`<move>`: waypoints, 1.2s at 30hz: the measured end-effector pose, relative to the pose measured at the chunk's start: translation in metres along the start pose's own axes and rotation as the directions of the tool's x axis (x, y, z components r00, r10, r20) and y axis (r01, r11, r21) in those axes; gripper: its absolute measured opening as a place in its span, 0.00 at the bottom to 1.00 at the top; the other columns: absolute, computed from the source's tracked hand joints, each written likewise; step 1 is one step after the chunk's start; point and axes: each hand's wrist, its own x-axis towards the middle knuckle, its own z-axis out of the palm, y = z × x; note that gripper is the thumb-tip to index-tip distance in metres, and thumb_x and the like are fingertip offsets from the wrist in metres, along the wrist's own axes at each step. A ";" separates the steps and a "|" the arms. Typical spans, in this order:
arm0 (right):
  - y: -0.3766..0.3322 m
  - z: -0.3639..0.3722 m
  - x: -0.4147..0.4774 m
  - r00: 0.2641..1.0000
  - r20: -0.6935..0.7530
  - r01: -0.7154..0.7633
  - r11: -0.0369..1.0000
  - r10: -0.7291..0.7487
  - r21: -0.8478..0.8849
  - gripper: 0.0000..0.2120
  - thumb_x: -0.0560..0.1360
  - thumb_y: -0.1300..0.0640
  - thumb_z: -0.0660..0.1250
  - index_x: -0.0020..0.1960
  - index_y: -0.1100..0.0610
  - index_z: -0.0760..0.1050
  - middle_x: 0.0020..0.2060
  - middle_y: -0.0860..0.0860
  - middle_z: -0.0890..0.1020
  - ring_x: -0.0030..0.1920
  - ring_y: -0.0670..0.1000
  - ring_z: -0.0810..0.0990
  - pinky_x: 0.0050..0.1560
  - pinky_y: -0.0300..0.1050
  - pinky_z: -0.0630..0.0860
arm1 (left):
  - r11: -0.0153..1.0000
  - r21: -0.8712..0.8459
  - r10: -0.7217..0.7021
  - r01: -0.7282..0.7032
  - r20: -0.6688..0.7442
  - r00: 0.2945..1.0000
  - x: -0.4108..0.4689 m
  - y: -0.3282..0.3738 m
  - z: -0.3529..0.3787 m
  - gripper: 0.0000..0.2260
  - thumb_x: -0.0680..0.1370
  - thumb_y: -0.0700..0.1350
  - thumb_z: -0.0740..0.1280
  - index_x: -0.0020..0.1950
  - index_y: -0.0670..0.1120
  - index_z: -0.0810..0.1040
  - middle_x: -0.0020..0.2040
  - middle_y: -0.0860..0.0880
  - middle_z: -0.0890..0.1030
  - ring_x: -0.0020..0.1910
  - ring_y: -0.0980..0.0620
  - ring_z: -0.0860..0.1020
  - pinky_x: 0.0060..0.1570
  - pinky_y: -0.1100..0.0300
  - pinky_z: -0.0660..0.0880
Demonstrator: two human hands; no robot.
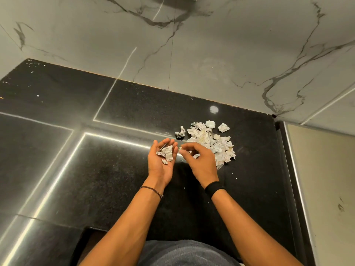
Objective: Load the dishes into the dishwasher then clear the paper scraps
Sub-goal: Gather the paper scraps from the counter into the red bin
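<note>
This looks like a home kitchen. A glossy black speckled stone counter [107,175] runs along a wall of large white marble-look tiles with grey veins [201,54], which rises from the counter's far edge like a backsplash. Bright strips of light [57,177] mirror in the polished top. At the counter's right edge stands a cream flat panel [326,179], much like a cabinet side.

The countertop [115,179] is glossy black with fine pale speckles and bright white streaks of reflected light. Behind its far edge, the wall [192,54] is pale grey-white marble with dark grey veins. Near the far right corner, the paper scraps [211,143] are white with grey print and some yellowish stains. A black wristband [214,189] circles the right wrist, a thin dark bracelet [151,191] the left. A cream panel [326,179] borders the right edge.
</note>
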 end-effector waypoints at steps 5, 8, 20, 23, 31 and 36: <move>-0.023 0.004 0.017 0.999 0.036 0.025 0.983 -0.032 0.182 0.05 0.78 0.59 0.72 0.52 0.52 0.85 0.48 0.44 0.86 0.50 0.44 0.83 0.53 0.40 0.79 | 0.994 -0.094 -0.060 0.062 0.018 0.998 0.004 -0.001 0.006 0.20 0.85 0.54 0.57 0.58 0.39 0.80 0.59 0.36 0.82 0.62 0.39 0.80 0.68 0.48 0.75; 0.004 0.007 0.032 0.995 0.089 0.068 0.977 -0.051 -0.203 0.10 0.77 0.61 0.71 0.58 0.55 0.83 0.53 0.49 0.85 0.51 0.47 0.82 0.54 0.43 0.78 | 0.989 -0.140 -0.050 0.049 -0.003 0.999 0.005 0.007 0.004 0.19 0.86 0.50 0.57 0.55 0.37 0.81 0.53 0.38 0.84 0.57 0.41 0.83 0.62 0.51 0.78; 0.031 0.013 0.032 0.975 0.182 0.196 0.884 -0.128 -0.424 0.07 0.77 0.62 0.70 0.52 0.57 0.85 0.46 0.54 0.84 0.49 0.55 0.81 0.52 0.52 0.77 | 0.999 -0.009 0.047 -0.047 -0.005 0.999 0.013 0.019 -0.002 0.17 0.85 0.50 0.60 0.54 0.39 0.81 0.52 0.41 0.84 0.52 0.45 0.84 0.59 0.53 0.79; 0.007 0.003 0.030 0.999 0.024 -0.030 0.999 0.030 0.020 0.07 0.76 0.63 0.73 0.53 0.57 0.86 0.47 0.47 0.87 0.49 0.44 0.84 0.54 0.40 0.79 | 0.999 0.018 0.037 -0.037 0.018 0.999 0.013 0.013 0.005 0.16 0.85 0.50 0.59 0.53 0.39 0.81 0.52 0.41 0.83 0.52 0.46 0.83 0.56 0.55 0.79; -0.006 0.005 0.041 0.998 0.060 -0.046 0.966 0.032 0.255 0.10 0.78 0.66 0.69 0.55 0.57 0.85 0.50 0.49 0.87 0.54 0.48 0.85 0.58 0.48 0.81 | 0.984 -0.155 -0.077 0.089 0.078 0.994 0.011 0.014 0.018 0.16 0.85 0.49 0.58 0.55 0.39 0.81 0.54 0.40 0.84 0.54 0.43 0.84 0.61 0.52 0.78; 0.017 0.019 0.036 0.986 0.160 0.080 0.984 -0.054 -0.159 0.12 0.75 0.64 0.71 0.58 0.56 0.83 0.52 0.50 0.85 0.52 0.49 0.83 0.57 0.44 0.79 | 0.973 -0.230 -0.030 0.030 0.004 1.000 0.018 0.026 0.002 0.20 0.86 0.48 0.56 0.51 0.37 0.82 0.53 0.39 0.84 0.56 0.42 0.82 0.60 0.51 0.78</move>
